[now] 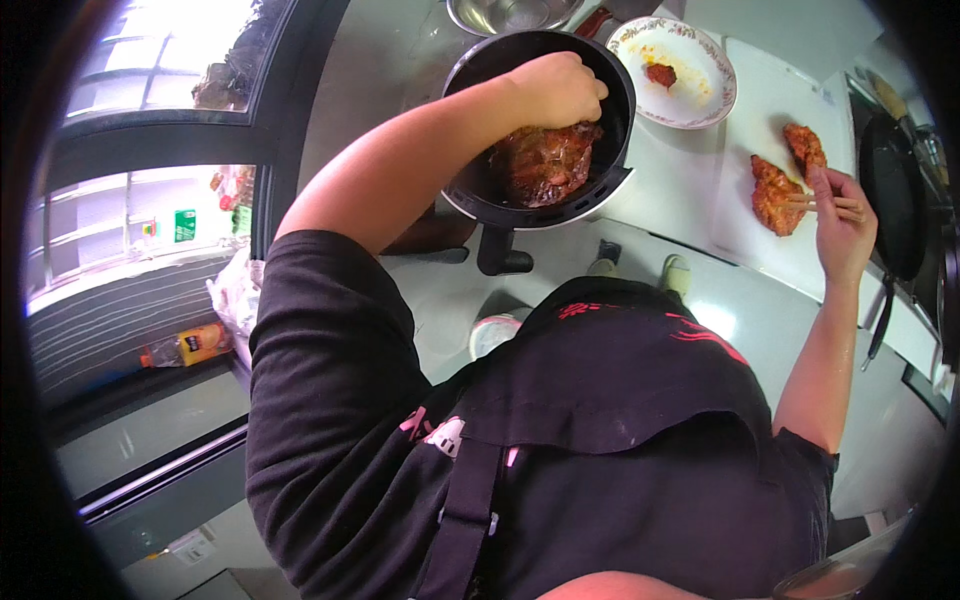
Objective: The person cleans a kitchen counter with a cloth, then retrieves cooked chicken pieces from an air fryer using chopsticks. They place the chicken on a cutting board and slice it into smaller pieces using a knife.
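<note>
My left hand (pixel 561 88) reaches into a black air fryer basket (pixel 616 154), its fingers curled at the upper edge of a browned, glossy piece of meat (pixel 551 169). The fingertips are partly hidden, so I cannot tell whether they pinch the meat. My right hand (pixel 846 217) holds a pair of wooden chopsticks (pixel 806 201). Their tips meet a reddish-brown piece of meat (pixel 776 196) on a white cutting board (pixel 739 150). Another coated piece of meat (pixel 804 146) lies just above, close to my right thumb and index finger.
Behind the basket stand a metal bowl (pixel 517 13) and a floral-rimmed plate (pixel 671 112) with a small reddish-brown piece on it. A red handle (pixel 594 22) lies between them. A black frying pan (pixel 891 199) is at the far right. The basket's handle (pixel 501 255) juts toward me.
</note>
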`<state>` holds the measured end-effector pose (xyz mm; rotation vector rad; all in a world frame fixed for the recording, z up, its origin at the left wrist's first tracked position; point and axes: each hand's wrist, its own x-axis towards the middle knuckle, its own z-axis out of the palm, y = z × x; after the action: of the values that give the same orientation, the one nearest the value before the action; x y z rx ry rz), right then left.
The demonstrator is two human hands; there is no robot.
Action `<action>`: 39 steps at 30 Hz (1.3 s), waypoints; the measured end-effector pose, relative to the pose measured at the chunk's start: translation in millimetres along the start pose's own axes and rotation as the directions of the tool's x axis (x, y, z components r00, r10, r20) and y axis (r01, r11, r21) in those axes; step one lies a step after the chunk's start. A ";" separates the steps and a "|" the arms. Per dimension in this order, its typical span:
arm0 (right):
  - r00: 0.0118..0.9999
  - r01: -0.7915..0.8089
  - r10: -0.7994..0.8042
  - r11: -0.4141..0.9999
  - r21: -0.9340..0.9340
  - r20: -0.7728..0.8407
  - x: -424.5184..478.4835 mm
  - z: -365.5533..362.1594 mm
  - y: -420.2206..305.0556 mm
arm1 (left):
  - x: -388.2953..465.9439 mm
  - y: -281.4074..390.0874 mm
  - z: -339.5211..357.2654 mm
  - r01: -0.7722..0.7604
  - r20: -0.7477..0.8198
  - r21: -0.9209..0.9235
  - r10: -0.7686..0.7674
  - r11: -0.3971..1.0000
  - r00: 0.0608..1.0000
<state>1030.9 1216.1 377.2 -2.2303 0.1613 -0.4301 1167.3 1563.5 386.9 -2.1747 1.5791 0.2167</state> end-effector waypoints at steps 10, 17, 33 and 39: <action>0.998 0.055 -0.054 0.996 -0.068 0.025 -1.1 7.5 7.4 | -59.2 -28.7 20.8 -0.242 -0.012 -0.026 0.241 0.970 0.970; 0.997 0.065 -0.061 0.994 -0.092 0.036 1.5 4.7 27.0 | -57.9 -37.5 31.6 -0.429 -0.078 -0.036 0.426 0.902 0.901; 0.861 0.490 -0.490 0.871 -0.033 -0.134 9.9 7.0 11.4 | -54.3 -38.9 44.3 -0.492 0.076 -0.047 0.494 0.870 0.866; 0.871 0.441 -0.458 0.888 -0.131 -0.175 3.6 1.7 11.8 | -58.3 -38.3 62.9 -0.489 -0.101 0.029 0.490 0.872 0.866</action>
<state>1035.2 1208.9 368.0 -2.3008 -0.2499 -0.9200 1191.6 1650.9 362.7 -1.7641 2.1737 0.2552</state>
